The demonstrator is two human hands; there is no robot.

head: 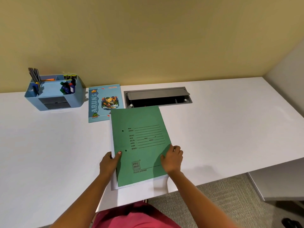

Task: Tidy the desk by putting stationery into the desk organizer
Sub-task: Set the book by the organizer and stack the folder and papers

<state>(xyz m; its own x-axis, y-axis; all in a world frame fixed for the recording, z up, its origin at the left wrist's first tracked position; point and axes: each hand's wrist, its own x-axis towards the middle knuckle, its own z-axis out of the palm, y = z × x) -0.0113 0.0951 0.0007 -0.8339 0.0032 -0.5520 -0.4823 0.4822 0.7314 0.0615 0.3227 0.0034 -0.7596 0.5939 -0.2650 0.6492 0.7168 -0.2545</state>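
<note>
the left hand [109, 163] grips the left edge of one green file folder [140, 145], thumb lying on the cover and the other fingers tucked out of sight underneath. the right hand [172, 159] clasps the right edge, fingers curled over the cover. both hands are closed on the folder. white sheets [112, 178] show along its left and near edges; how many i cannot tell. the folder's far left corner overlaps one blue notebook [102, 102] lying flat on the white desk [230, 129]. just right of the notebook sits one grey cable hatch [158, 97], lid raised. at the far left stands one blue desk organizer [54, 94], well apart from the folder, with pens and markers upright in its compartments, too crowded to count.
</note>
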